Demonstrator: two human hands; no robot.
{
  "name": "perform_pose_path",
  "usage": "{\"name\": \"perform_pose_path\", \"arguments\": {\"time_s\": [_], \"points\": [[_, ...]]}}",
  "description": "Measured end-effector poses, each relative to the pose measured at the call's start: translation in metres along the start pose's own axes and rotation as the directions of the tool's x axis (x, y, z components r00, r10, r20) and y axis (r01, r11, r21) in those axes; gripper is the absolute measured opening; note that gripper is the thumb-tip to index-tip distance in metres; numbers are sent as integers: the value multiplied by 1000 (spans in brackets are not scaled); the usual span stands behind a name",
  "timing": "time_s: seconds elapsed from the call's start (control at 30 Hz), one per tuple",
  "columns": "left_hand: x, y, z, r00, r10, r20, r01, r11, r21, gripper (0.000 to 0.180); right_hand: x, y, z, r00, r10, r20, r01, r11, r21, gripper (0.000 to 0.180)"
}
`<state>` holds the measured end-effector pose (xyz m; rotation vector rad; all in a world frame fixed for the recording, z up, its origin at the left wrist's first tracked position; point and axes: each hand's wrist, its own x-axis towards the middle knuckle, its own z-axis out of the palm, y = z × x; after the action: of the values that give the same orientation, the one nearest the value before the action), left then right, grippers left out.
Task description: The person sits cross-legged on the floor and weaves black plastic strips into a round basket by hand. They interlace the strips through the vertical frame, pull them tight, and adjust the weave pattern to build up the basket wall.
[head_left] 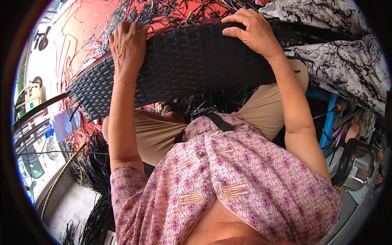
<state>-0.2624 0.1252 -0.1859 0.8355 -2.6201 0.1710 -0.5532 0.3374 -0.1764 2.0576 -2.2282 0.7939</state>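
A long, curved panel of woven black plastic strips [183,61] lies across my knees, its weave coarser at the left end. My left hand [128,47] rests over its far edge, left of the middle, with the fingers curled down behind it. Toward the right end, my right hand [253,34] grips the same edge. Its thumb is on the near face, and the other fingers reach over the rim, their tips partly hidden. A few loose strip ends stick out at the panel's left tip.
Cut black strips litter the red ground [87,26] beyond the panel. Black-and-white patterned cloth [339,61] is heaped at right, above a blue tube [328,122] and a shiny metal pot [359,165]. A bundle of black strips [96,216] hangs at lower left, near a clear bottle [52,147].
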Motion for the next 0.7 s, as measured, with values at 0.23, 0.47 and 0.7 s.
{"name": "perform_pose_path", "arguments": {"time_s": [0.23,0.47,0.7], "points": [[31,85,-4,958,288,9,-221,755,-617,38,2,-1,-1,999,-44,18,43,998,41,33],[60,92,7,911,355,210,-129,729,-673,44,33,-1,-21,944,51,327,-54,999,-2,40],[74,90,16,877,309,369,143,564,-813,46,63,-8,-43,811,173,559,-323,929,182,47]]}}
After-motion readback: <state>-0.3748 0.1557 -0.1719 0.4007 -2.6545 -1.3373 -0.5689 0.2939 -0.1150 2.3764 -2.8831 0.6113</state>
